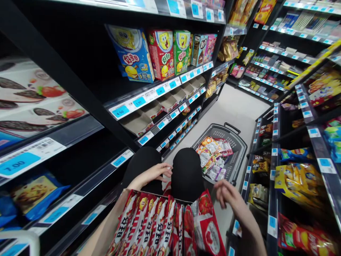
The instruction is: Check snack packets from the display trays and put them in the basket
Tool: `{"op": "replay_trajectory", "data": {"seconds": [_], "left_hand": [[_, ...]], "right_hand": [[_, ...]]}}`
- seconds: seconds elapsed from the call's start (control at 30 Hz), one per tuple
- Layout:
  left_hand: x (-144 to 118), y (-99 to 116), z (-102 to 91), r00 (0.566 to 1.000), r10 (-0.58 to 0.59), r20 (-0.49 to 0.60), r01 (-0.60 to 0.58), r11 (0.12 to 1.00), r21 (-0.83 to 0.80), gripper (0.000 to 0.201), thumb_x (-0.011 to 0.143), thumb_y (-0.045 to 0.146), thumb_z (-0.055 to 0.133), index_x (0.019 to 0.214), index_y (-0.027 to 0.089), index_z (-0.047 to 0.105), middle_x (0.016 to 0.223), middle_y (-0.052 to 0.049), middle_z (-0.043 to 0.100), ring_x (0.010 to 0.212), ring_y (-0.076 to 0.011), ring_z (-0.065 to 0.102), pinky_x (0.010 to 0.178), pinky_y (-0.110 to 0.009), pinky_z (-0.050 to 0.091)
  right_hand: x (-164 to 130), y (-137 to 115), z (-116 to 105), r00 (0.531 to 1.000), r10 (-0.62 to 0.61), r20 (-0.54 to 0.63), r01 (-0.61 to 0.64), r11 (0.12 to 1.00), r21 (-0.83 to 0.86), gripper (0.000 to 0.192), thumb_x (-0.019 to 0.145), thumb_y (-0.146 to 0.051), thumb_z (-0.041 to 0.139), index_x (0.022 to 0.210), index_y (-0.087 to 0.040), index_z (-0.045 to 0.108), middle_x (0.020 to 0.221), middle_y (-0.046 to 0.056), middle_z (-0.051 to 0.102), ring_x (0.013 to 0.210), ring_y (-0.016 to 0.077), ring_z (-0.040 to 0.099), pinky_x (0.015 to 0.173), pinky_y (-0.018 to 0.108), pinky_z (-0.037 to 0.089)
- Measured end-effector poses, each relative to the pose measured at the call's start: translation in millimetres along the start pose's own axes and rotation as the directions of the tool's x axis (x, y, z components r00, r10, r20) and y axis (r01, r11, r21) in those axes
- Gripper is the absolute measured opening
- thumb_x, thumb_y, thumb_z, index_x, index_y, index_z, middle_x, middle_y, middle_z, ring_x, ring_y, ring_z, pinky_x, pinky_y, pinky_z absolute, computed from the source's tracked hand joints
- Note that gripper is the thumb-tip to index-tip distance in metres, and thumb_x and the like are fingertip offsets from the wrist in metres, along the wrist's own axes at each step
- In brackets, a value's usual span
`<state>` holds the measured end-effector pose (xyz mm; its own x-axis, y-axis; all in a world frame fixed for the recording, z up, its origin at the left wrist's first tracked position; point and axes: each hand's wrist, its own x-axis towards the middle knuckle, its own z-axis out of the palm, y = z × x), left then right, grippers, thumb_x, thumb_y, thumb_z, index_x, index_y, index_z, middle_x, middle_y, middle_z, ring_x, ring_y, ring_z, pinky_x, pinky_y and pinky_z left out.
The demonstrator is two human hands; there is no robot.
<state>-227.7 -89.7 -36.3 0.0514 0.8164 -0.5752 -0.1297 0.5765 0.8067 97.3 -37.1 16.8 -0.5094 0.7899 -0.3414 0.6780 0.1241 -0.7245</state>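
Observation:
My left hand (153, 174) rests with fingers spread on my black-clad knees (186, 170), just beyond a carton of red and white snack packets (149, 227) on my lap. My right hand (226, 193) hovers with loosely curled fingers beside a red strawberry-print packet (209, 227) at the carton's right end; it holds nothing. Beyond my knees a grey shopping basket (237, 156) sits on the floor, filled with several small snack bags (213, 154).
Black shelving lines both sides of a narrow aisle. On the left stand cartoon snack boxes (160, 53), empty cardboard trays (160, 106) and blue price tags (121, 111). The right shelves hold yellow and red bags (295, 177). Pale floor (239, 106) runs toward more shelves at the back.

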Motion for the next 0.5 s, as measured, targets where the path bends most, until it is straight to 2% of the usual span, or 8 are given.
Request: {"op": "replay_trajectory", "data": {"seconds": [0.03, 0.07, 0.1, 0.17, 0.27, 0.37, 0.4, 0.5], "left_hand": [[0.2, 1.1, 0.0, 1.000, 0.001, 0.016, -0.001, 1.000, 0.001, 0.039, 0.073, 0.046, 0.072, 0.097, 0.015, 0.066, 0.087, -0.009, 0.068, 0.091, -0.0268, 0.066, 0.074, -0.038, 0.056], [-0.2, 3.0, 0.2, 0.999, 0.005, 0.039, -0.005, 1.000, 0.002, 0.040, 0.074, 0.047, 0.071, 0.097, 0.015, 0.067, 0.090, -0.010, 0.069, 0.091, -0.0271, 0.066, 0.074, -0.037, 0.056], [-1.3, 5.7, 0.3, 0.997, 0.013, 0.070, -0.013, 1.000, 0.002, 0.040, 0.075, 0.048, 0.070, 0.098, 0.016, 0.067, 0.093, -0.011, 0.069, 0.092, -0.0275, 0.066, 0.075, -0.038, 0.055], [-6.7, 13.8, -0.8, 0.988, 0.046, 0.148, -0.047, 0.999, -0.001, 0.042, 0.077, 0.050, 0.067, 0.102, 0.016, 0.068, 0.102, -0.014, 0.070, 0.096, -0.0281, 0.066, 0.080, -0.039, 0.054], [-23.8, 34.3, -8.3, 0.957, 0.108, 0.270, -0.114, 0.993, 0.005, 0.047, 0.078, 0.052, 0.067, 0.108, 0.016, 0.069, 0.108, -0.015, 0.071, 0.102, -0.0299, 0.065, 0.090, -0.040, 0.050], [-54.1, 70.2, -17.6, 0.928, 0.154, 0.340, -0.186, 0.981, 0.062, 0.049, 0.078, 0.052, 0.068, 0.112, 0.017, 0.069, 0.114, -0.014, 0.071, 0.109, -0.0319, 0.062, 0.093, -0.040, 0.048], [-66.6, 86.1, -17.6, 0.916, 0.203, 0.346, -0.261, 0.957, 0.128, 0.048, 0.081, 0.053, 0.064, 0.115, 0.018, 0.068, 0.116, -0.012, 0.070, 0.112, -0.0310, 0.061, 0.095, -0.039, 0.047], [-104.2, 140.6, 1.7, 0.868, 0.296, 0.399, -0.428, 0.854, 0.297, 0.051, 0.083, 0.051, 0.063, 0.127, 0.024, 0.060, 0.127, -0.007, 0.065, 0.119, -0.0289, 0.056, 0.101, -0.037, 0.041]], "right_hand": [[-20.9, -16.5, -6.9, 0.996, -0.067, 0.061, 0.065, 0.997, 0.029, 0.026, 0.090, -0.044, 0.051, 0.098, -0.020, 0.059, 0.068, -0.002, 0.064, 0.059, 0.0152, 0.061, 0.056, 0.024, 0.047], [-38.8, -31.1, -11.2, 0.986, -0.125, 0.112, 0.124, 0.992, 0.013, 0.021, 0.086, -0.041, 0.057, 0.095, -0.022, 0.059, 0.073, 0.000, 0.067, 0.066, 0.0174, 0.064, 0.059, 0.025, 0.046], [-52.6, -42.7, -13.0, 0.982, -0.151, 0.115, 0.156, 0.987, -0.029, 0.014, 0.088, -0.035, 0.054, 0.091, -0.023, 0.059, 0.075, 0.001, 0.068, 0.070, 0.0186, 0.065, 0.062, 0.025, 0.046], [-67.8, -55.9, -12.2, 0.980, -0.163, 0.115, 0.177, 0.977, -0.120, 0.015, 0.091, -0.026, 0.043, 0.083, -0.023, 0.056, 0.075, 0.002, 0.069, 0.069, 0.0185, 0.067, 0.062, 0.025, 0.045], [-71.8, -57.5, -14.9, 0.971, -0.230, 0.068, 0.240, 0.940, -0.241, 0.020, 0.094, -0.021, 0.037, 0.080, -0.023, 0.052, 0.072, 0.002, 0.069, 0.063, 0.0174, 0.067, 0.058, 0.023, 0.044], [-74.5, -64.5, -38.2, 0.905, -0.425, -0.004, 0.405, 0.864, -0.300, 0.018, 0.094, -0.017, 0.037, 0.090, -0.025, 0.053, 0.075, 0.001, 0.069, 0.063, 0.0155, 0.067, 0.057, 0.021, 0.045], [-75.4, -72.6, -49.6, 0.874, -0.485, -0.023, 0.454, 0.833, -0.316, 0.019, 0.095, -0.016, 0.036, 0.093, -0.026, 0.053, 0.075, 0.001, 0.067, 0.061, 0.0146, 0.066, 0.056, 0.021, 0.045], [-68.7, -114.7, -82.4, 0.794, -0.604, -0.060, 0.532, 0.740, -0.412, 0.023, 0.095, -0.012, 0.034, 0.090, -0.025, 0.053, 0.073, 0.000, 0.061, 0.058, 0.0134, 0.059, 0.053, 0.023, 0.040]]}}
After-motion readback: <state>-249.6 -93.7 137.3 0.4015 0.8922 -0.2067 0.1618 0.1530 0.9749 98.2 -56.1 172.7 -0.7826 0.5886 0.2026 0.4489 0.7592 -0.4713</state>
